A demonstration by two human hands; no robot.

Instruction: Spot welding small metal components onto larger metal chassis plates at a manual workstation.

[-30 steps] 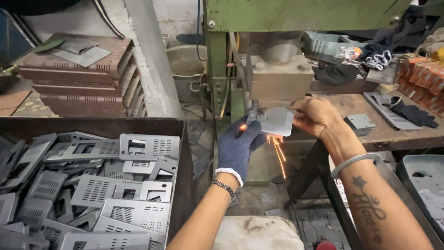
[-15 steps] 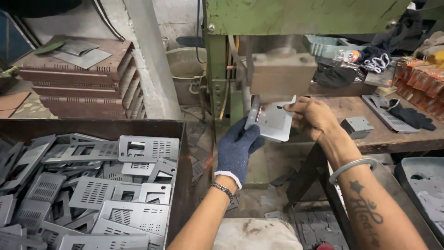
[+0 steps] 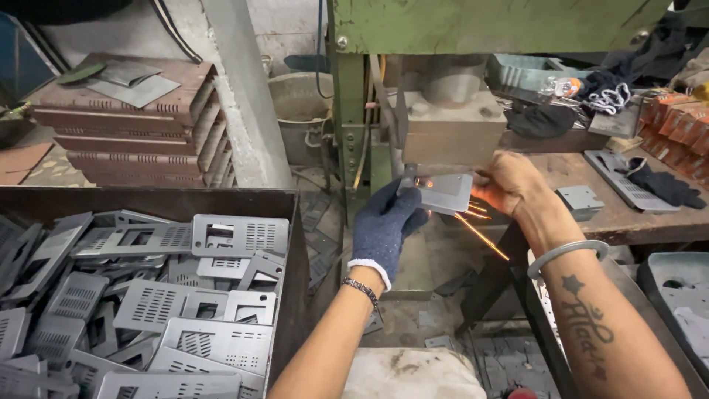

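**Q:** Under the grey press block at centre, what does the held piece look like?

**A:** It is a small, flat sheet-metal plate, pale grey and roughly rectangular, with fine perforations on its face. Orange sparks spray from its lower edge, down and to the right.

**Q:** Which containers appear, and what do they hold?

**A:** At lower left, a dark metal bin is heaped with grey stamped plates bearing rectangular cut-outs and perforated fields, lying at all angles. At the right edge, a grey tray holds similar pieces, only partly visible. Behind the bin, flat brown perforated panels are stacked.

**Q:** Where does the plate lie relative to each grip?

**A:** It sits between the two hands, just below the block. The left hand, in a dark blue glove, is closed on the plate's left edge from below. The right hand, bare, with a bangle at the wrist, pinches the right edge; beside it stands a wooden tabletop.
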